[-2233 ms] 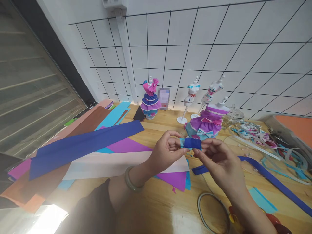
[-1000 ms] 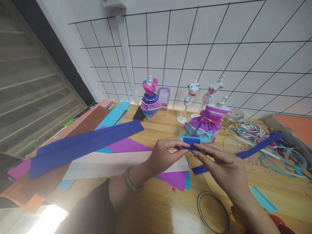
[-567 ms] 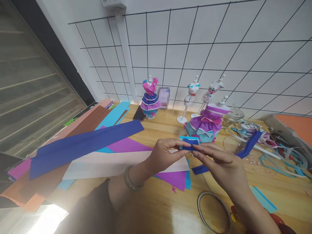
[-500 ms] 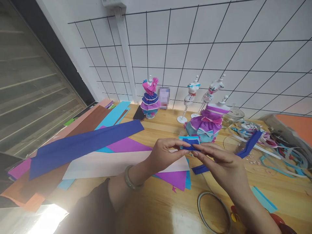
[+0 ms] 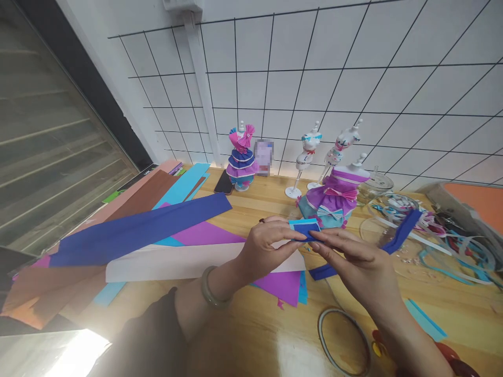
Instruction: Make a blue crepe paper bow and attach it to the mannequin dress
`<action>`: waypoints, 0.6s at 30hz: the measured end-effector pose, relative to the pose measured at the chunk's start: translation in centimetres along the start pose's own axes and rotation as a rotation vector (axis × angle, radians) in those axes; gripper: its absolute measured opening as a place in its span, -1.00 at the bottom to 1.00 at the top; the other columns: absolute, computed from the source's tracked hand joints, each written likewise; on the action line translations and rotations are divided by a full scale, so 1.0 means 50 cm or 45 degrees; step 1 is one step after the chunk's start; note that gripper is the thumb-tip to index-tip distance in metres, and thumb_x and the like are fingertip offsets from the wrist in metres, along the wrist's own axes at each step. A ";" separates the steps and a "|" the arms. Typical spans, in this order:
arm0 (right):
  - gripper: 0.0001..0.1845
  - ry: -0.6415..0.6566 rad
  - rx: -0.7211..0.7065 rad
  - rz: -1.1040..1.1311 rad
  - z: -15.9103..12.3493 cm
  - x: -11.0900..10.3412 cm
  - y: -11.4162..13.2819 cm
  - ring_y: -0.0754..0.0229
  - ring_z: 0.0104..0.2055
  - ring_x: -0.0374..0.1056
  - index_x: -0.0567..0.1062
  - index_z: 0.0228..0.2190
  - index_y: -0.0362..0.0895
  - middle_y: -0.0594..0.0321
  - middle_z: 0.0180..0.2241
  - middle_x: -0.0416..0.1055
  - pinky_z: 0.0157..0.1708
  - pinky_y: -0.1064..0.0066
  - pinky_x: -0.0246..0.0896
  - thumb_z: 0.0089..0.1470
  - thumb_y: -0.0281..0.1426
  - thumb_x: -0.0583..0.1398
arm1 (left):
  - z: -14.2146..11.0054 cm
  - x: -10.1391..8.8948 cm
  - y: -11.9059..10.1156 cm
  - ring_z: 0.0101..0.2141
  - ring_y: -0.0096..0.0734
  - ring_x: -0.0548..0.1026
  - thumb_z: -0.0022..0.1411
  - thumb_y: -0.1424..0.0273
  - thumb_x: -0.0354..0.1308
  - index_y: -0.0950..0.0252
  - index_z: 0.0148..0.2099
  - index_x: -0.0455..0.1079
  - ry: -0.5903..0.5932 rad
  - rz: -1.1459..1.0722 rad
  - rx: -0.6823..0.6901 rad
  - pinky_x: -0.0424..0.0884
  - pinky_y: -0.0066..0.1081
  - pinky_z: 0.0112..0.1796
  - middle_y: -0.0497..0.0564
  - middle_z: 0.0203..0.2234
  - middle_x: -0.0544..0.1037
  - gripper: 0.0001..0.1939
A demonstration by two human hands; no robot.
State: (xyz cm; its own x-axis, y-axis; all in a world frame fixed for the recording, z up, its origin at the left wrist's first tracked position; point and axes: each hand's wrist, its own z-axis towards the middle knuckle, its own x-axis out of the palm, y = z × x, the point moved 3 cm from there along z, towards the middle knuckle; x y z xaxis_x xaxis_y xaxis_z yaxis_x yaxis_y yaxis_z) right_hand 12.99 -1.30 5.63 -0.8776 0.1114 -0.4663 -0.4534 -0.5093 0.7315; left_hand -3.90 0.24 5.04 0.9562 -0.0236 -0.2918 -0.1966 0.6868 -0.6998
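Note:
Both hands meet over the middle of the wooden table. My left hand pinches one end of a small folded piece of dark blue and light blue paper. My right hand presses its fingers on the other end of that piece. A long dark blue paper strip trails from the folded piece off to the right, raised above the table. A purple paper dress on a small mannequin stands just behind the hands.
Long sheets of coloured paper cover the table's left half. Three more small mannequins stand by the grid wall. A phone lies near them. Ribbon scraps and a glass dish sit right. A tape ring lies close.
The folded blue piece has been flattened between the fingers. The trailing blue strip lifted off the table and swung right. The paper sheets at left shifted slightly.

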 end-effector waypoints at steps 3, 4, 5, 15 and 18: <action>-0.79 0.009 -0.027 -0.008 -0.001 0.001 0.001 0.17 -0.31 0.40 0.55 -0.26 0.03 0.22 -0.33 0.46 -0.42 0.35 0.40 0.00 -0.37 0.20 | 0.000 0.000 -0.001 -0.38 -0.42 0.45 0.09 0.40 0.17 0.24 -0.34 0.47 -0.033 0.031 0.014 0.38 -0.33 -0.26 0.02 -0.50 0.53 -0.93; -0.79 0.010 -0.029 -0.013 -0.002 0.001 0.000 0.17 -0.31 0.41 0.55 -0.26 0.03 0.22 -0.33 0.46 -0.45 0.36 0.40 0.01 -0.38 0.20 | 0.000 0.000 -0.001 -0.38 -0.42 0.45 0.09 0.39 0.17 0.24 -0.35 0.47 -0.038 0.030 0.006 0.38 -0.34 -0.27 0.02 -0.50 0.52 -0.92; -0.79 0.010 -0.036 -0.020 -0.002 0.001 0.000 0.17 -0.31 0.41 0.54 -0.26 0.04 0.22 -0.33 0.45 -0.46 0.37 0.40 0.02 -0.38 0.19 | 0.001 0.000 0.000 -0.38 -0.43 0.45 0.09 0.38 0.17 0.25 -0.35 0.47 -0.037 0.028 -0.006 0.39 -0.35 -0.28 0.02 -0.49 0.51 -0.92; -0.78 0.035 -0.239 -0.138 0.002 0.001 0.005 0.18 -0.32 0.40 0.52 -0.25 0.01 0.21 -0.35 0.46 -0.36 0.34 0.33 0.04 -0.45 0.17 | -0.002 0.000 0.002 -0.39 -0.44 0.45 0.09 0.41 0.15 0.25 -0.37 0.47 -0.039 0.090 0.000 0.38 -0.40 -0.32 0.02 -0.50 0.49 -0.92; -0.78 0.059 -0.260 -0.150 0.003 0.001 0.004 0.18 -0.30 0.39 0.52 -0.26 0.01 0.20 -0.34 0.45 -0.35 0.34 0.33 0.05 -0.46 0.16 | -0.002 0.000 0.001 -0.41 -0.44 0.45 0.10 0.41 0.15 0.24 -0.40 0.46 -0.038 0.149 0.025 0.38 -0.39 -0.33 0.01 -0.51 0.49 -0.92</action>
State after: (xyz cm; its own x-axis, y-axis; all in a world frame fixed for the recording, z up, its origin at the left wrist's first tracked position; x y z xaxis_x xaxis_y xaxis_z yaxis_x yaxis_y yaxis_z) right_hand 12.84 -1.27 5.85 -0.8104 0.1430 -0.5682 -0.5068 -0.6576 0.5574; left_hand -3.94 0.20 4.94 0.9331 0.0792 -0.3508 -0.3033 0.6975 -0.6492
